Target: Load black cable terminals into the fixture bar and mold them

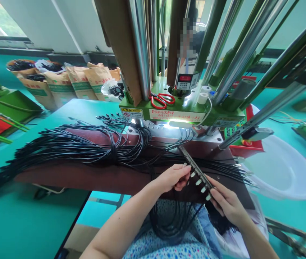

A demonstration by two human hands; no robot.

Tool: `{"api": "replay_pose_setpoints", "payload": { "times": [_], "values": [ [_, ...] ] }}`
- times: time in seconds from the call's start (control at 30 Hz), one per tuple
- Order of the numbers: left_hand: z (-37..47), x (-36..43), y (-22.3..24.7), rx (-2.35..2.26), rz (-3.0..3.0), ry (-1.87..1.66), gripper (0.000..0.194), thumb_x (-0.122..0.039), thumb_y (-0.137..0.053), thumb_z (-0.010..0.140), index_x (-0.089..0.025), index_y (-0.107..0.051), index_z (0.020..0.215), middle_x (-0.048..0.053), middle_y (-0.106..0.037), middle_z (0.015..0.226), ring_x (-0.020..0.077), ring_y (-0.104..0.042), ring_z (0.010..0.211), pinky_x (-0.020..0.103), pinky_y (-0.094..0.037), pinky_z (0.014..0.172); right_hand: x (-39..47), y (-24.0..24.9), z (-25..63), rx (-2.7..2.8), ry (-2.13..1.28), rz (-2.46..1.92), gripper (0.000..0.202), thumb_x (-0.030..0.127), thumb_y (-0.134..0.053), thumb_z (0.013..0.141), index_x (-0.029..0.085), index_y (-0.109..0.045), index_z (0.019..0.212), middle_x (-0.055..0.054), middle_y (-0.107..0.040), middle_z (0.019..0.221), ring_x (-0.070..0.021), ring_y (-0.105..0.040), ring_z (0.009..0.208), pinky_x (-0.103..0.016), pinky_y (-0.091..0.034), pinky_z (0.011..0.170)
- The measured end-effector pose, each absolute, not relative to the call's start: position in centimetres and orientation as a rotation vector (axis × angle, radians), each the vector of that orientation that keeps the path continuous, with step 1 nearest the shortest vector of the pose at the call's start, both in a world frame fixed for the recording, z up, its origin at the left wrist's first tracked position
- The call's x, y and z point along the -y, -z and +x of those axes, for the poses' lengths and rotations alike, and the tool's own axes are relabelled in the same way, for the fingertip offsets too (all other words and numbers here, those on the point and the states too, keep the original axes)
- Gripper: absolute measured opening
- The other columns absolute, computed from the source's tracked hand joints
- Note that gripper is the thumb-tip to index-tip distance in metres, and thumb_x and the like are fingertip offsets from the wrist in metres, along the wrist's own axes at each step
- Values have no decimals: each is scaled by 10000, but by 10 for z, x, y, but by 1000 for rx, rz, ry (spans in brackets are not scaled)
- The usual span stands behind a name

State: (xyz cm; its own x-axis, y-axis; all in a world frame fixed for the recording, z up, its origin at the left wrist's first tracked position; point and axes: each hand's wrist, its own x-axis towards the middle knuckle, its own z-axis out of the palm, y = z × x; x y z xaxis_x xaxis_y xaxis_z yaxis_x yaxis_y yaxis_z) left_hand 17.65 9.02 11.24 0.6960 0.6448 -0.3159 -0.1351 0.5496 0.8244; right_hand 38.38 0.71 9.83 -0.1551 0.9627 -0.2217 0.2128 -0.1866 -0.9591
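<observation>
A dark metal bar (196, 169) slants over the brown board, with several white connectors (203, 189) along its lower side. My right hand (224, 201) is closed round the bar's near end. At the bar's upper part, my left hand (178, 176) pinches a small pale connector. Black cables (169, 226) hang in loops below both hands, over my lap. A large tied bundle of black cables (88, 147) lies along the board to the left, and more cables (223, 166) run to the right under the bar.
Behind the brown board (69, 176) stands a green machine (142, 108) with metal columns, a lit gap and red-handled scissors (162, 100) on top. A white basin (282, 169) is at the right. Paper sacks (61, 84) stand at the back left.
</observation>
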Motion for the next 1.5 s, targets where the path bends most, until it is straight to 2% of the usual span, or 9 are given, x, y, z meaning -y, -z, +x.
{"api": "replay_pose_setpoints", "payload": {
  "times": [0.07,0.1,0.2,0.27,0.47,0.7,0.93,1.23,1.5],
  "values": [
    [178,-92,-115,-791,971,-714,436,-588,-516,731,-178,-410,627,-46,-432,482,45,-357,379,157,-276,351,-6,-94,387,1272,-1430,-1427,616,491,-477,845,135,-398,1341,56,-383,507,-66,-313,385,-175,-258,315],
    [177,-93,-116,-847,984,-786,430,-591,-493,742,-186,-390,637,-62,-402,477,43,-337,376,155,-269,351,-6,-92,388,1235,-1444,-1421,609,486,-486,843,144,-401,1339,51,-396,515,-66,-318,388,-173,-258,314],
    [173,-97,-118,-943,922,-743,399,-571,-408,787,-217,-284,651,-112,-239,434,30,-143,335,150,-104,319,-6,-91,391,1181,-1479,-1403,573,467,-501,844,163,-424,1324,49,-398,520,-64,-324,396,-166,-246,314],
    [171,-98,-119,-951,911,-652,348,-514,-375,809,-223,-257,660,-117,-216,427,31,-97,335,157,-48,330,-7,-93,391,1179,-1493,-1401,564,464,-511,840,161,-443,1310,52,-387,513,-57,-312,391,-162,-235,314],
    [175,-94,-120,-973,987,-729,174,-325,-420,804,-213,-320,714,-108,-329,469,24,-197,356,133,-108,346,-7,-101,383,1174,-1475,-1472,572,483,-515,832,153,-458,1296,54,-394,513,-41,-280,374,-166,-200,325],
    [175,-92,-114,-966,988,-758,190,-332,-422,815,-216,-306,719,-114,-332,453,29,-199,354,148,-122,349,-7,-100,385,1253,-1489,-1482,585,488,-489,845,148,-430,1318,53,-394,521,-40,-279,368,-178,-200,331],
    [175,-92,-106,-1009,1082,-787,217,-338,-424,823,-205,-305,701,-115,-334,470,24,-214,382,150,-193,403,-7,-103,380,1279,-1455,-1511,608,500,-482,840,135,-424,1324,62,-361,505,-56,-278,383,-189,-214,338],
    [174,-92,-106,-1032,1153,-790,224,-351,-412,830,-204,-307,697,-109,-329,479,30,-232,393,161,-209,421,-10,-99,385,1428,-1517,-1473,660,512,-410,873,94,-314,1375,77,-321,505,-67,-281,382,-203,-229,350],
    [175,-95,-94,-1061,1200,-814,186,-317,-384,840,-207,-314,708,-111,-335,473,29,-237,370,158,-219,412,-11,-100,379,1698,-1341,-1486,520,428,-386,910,181,-349,1366,52,-393,527,-72,-315,424,-198,-244,380]
  ]
}}
